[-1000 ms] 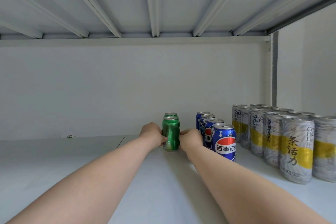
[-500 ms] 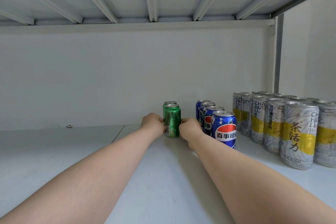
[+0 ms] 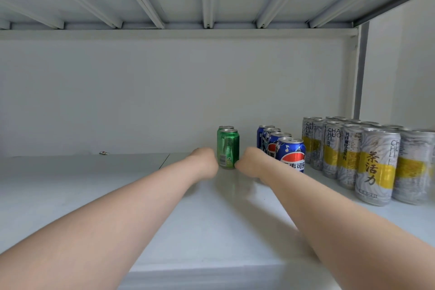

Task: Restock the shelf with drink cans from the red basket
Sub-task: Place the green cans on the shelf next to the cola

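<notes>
Head: two green cans [image 3: 227, 148]; four Pepsis [image 3: 292, 152].

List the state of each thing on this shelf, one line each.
Front green can, upright on the shelf, between both hands.
Rear green can, upright, right behind it.
Blue cans, upright, one row.
Tall grey cans, upright, in rows.
Left hand, touching front can's left side.
Right hand, touching its right side.

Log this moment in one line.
front green can: upright on shelf, before rear green can | left hand, right hand: against its base, grip hidden | Pepsi cans: row to its right
</notes>
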